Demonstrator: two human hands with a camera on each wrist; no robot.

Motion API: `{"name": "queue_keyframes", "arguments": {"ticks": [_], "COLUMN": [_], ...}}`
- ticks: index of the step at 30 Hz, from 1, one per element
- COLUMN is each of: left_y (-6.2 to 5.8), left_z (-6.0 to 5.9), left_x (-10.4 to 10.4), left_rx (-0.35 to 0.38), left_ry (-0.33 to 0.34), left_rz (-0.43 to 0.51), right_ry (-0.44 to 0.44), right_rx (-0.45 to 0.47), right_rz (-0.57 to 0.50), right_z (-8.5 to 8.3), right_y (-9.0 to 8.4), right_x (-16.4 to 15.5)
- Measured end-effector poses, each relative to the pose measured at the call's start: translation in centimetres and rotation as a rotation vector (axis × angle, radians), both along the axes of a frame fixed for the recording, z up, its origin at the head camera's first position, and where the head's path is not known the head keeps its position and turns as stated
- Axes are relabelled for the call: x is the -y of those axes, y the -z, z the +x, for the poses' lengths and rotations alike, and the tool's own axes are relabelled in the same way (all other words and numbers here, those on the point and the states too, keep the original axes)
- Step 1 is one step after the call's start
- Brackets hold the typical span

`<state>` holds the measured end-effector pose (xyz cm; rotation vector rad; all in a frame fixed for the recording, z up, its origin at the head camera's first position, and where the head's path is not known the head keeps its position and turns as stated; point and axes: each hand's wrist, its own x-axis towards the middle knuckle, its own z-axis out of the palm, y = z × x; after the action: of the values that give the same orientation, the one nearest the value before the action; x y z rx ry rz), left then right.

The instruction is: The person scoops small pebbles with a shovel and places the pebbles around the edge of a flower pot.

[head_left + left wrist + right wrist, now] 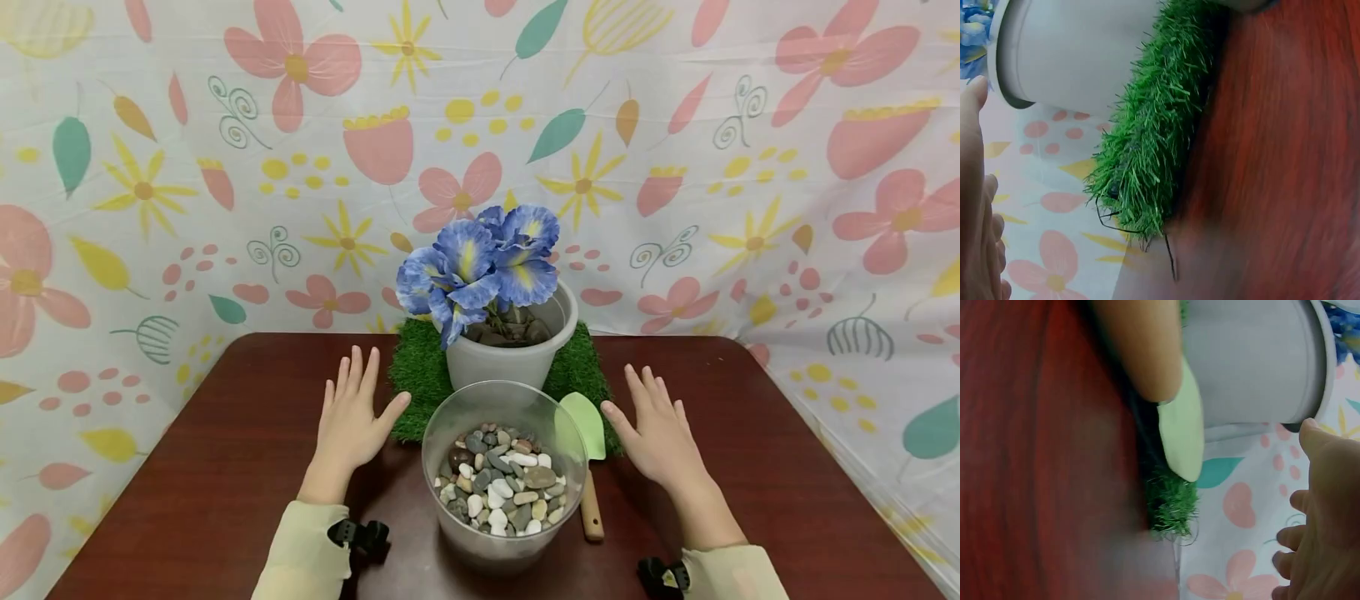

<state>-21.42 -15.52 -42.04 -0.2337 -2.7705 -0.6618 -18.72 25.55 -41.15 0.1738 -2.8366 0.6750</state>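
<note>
the left hand had its fingers straight and its thumb spread away from them, holding nothing; the right hand was likewise extended and unfilled. the two were well apart, and i could not tell whether either touched the tabletop.

between them, a little nearer the wearer, stood a clear container with grey, white and brown pebbles in it. just beside the right hand, on its inner side, lay a trowel, its pale green blade over the mat edge and its wooden handle pointing back toward the wearer.

farther out, beyond and between the hands, a grey pot stood upright with blue flowers leaning toward the left-hand side and dark stones inside. under it, a green grass mat reached close to both thumbs.

beneath everything was the reddish-brown table; past its far edge hung a flower-patterned cloth.
</note>
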Motion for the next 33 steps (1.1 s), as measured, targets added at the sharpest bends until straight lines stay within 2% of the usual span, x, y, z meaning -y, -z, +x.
{"name": "queue_keyframes", "arguments": {"ticks": [6, 12, 24, 33], "left_y": [0.2, -0.4, -1.7, -3.0], "left_z": [0.3, 0.5, 1.2, 2.3], "left_x": [-0.4, -0.8, -1.5, -2.4], "left_rx": [-0.014, -0.023, 0.017, 0.040], "left_ry": [0.050, 0.110, 0.291, 0.409], "left_rz": [0.086, 0.166, 0.423, 0.551], "right_ry": [-0.039, -0.050, -0.007, -0.051], "right_rx": [0.056, 0.133, 0.206, 0.260], "right_rz": [-0.087, -0.138, -0.092, -0.088], "right_z": [0.5, 0.9, 1.5, 1.9], "right_y": [-0.8, -1.2, -2.1, -2.3], "right_x": [-0.5, -0.9, -0.9, -0.4]}}
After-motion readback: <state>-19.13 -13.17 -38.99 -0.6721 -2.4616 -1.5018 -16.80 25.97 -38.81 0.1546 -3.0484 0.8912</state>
